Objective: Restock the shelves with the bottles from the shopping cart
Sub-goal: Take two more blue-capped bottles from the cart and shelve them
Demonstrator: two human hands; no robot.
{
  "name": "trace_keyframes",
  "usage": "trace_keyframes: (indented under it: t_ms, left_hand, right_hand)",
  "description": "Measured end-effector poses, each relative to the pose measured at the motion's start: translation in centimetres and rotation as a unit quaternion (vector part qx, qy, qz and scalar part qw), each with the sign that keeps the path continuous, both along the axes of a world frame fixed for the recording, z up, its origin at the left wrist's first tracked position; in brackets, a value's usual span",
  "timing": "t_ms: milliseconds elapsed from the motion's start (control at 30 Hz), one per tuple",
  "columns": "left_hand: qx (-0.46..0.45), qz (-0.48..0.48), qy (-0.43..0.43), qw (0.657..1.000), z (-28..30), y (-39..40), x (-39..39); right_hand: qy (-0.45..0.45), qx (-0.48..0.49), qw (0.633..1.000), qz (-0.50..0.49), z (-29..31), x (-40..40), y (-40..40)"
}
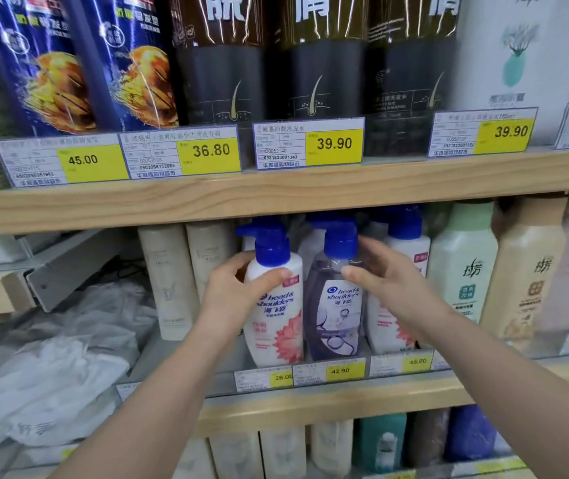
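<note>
Hands (310,288) on shelved pump bottles (305,305)

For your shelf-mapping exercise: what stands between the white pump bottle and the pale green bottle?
In the head view, the purple pump bottle and another white pump bottle stand between the white pump bottle and the pale green bottle.

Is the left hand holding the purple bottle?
No, the left hand grips the white bottle; the purple bottle is at the right hand.

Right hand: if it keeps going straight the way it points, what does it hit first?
Likely nothing new: the right hand points up-left and its fingers already touch the purple bottle at its neck. Behind stands a white bottle; depth is unclear.
</note>
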State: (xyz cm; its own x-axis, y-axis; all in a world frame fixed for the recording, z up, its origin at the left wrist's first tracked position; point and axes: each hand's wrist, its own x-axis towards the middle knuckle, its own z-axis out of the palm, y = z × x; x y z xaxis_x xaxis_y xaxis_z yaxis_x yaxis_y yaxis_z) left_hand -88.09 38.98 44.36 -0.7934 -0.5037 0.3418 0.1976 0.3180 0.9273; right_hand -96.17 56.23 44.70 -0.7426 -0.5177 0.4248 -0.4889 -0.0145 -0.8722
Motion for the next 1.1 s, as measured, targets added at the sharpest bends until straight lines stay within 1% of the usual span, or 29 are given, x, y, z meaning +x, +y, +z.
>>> trace_keyframes:
  t_ms: [133, 267, 400, 633, 733, 833, 900, 1100]
  left_hand:
    - [0.002, -0.014, -0.003, 1.0, -0.5, -0.8, -0.3]
    - [0.005, -0.046, -0.02, 0.999, -0.9, -2.0, -0.3]
    - [-0.009, -0.082, -0.057, 0.995, -1.4, -2.5, 0.1]
    - [0.0, -0.089, -0.048, 0.995, -1.5, -2.5, -0.4]
    - [0.006, -0.095, -0.053, 0.994, -1.6, -2.7, -0.5]
    - [0.006, -0.1, -0.055, 0.993, -1.7, -2.8, -0.6]
    - [0.005, -0.103, -0.055, 0.993, -1.8, -2.8, -0.6]
    - [0.001, -0.096, -0.051, 0.994, -2.0, -2.7, -0.6]
  right_hand:
    - [0.005, 0.022, 1.0, -0.003, 0.5, -0.1, -0.2]
    - [0.019, 0.062, 0.997, -0.036, 0.5, -0.4, -0.2]
    - [0.033, 0.092, 0.994, -0.055, 0.8, -0.7, -0.2]
    - [0.019, 0.093, 0.994, -0.06, 1.1, -0.8, -0.2]
    - [0.053, 0.114, 0.989, -0.078, 1.0, -0.8, -0.3]
    - [0.139, 0.154, 0.969, -0.135, 1.0, -0.6, -0.4]
    - [0.172, 0.165, 0.958, -0.161, 1.0, -0.3, -0.4]
    - [0.155, 0.143, 0.963, -0.169, 0.3, 0.4, -0.6]
